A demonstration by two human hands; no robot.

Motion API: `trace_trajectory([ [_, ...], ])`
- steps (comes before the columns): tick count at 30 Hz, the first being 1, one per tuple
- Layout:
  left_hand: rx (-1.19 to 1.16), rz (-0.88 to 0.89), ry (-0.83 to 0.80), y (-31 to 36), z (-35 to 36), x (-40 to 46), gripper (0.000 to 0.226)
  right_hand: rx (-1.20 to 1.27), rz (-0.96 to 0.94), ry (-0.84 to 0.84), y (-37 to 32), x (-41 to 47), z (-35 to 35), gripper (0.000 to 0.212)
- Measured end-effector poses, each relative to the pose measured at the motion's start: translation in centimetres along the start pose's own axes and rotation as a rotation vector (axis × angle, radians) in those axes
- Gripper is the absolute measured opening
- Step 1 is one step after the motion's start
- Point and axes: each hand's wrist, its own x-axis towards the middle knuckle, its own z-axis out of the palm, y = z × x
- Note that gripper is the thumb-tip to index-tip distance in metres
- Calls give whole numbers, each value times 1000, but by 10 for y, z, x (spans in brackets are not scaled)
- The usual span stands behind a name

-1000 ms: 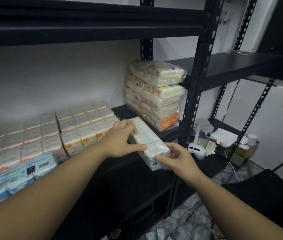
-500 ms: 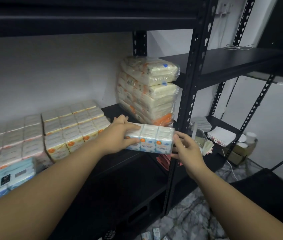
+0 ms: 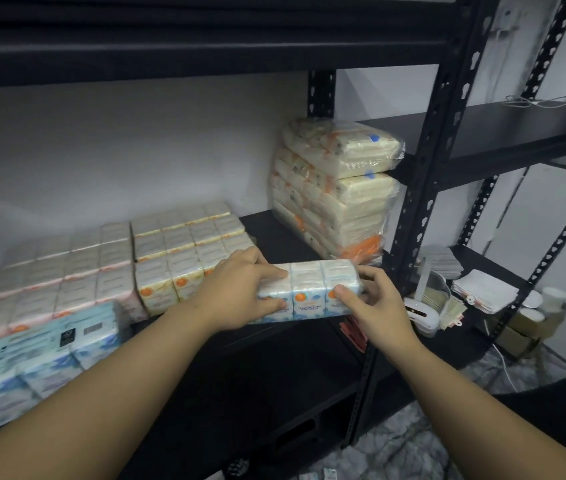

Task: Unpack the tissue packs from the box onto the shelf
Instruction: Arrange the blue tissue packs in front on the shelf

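Both hands gripped one tissue pack (image 3: 309, 291) at the shelf (image 3: 274, 233) front edge, the left hand (image 3: 240, 289) curled round its left end and the right hand (image 3: 375, 303) pinching its right end, just before the wrapped stack (image 3: 337, 188)

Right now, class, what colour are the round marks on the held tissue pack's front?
Orange, on a white and pale blue tissue pack; the head view shows it.

To your right: a white device (image 3: 421, 315) on the lower board, folded white cloths (image 3: 485, 292) behind it, cardboard box (image 3: 525, 329) far right, white cable (image 3: 537, 102) higher up.
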Motion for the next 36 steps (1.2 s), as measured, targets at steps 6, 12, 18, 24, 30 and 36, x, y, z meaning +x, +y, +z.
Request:
trace_trajectory([
  [6,102,-118,-26,-31,-30,-43,64,-162,-65,-131,-3,2,53,41],
  [12,160,-220,22,-58,-41,-81,65,-217,-50,-275,-10,4,100,77],
  [18,158,-232,-15,-74,-42,-90,73,-276,-53,-236,-15,14,119,79],
  [24,186,-233,-5,-73,-38,-80,74,-252,-58,-253,-15,20,117,72],
  [30,82,-254,17,-81,-52,-99,89,-431,-136,-211,-29,20,116,113],
  [36,89,-331,64,-111,-82,-150,88,-702,-473,-207,-54,7,152,91],
])
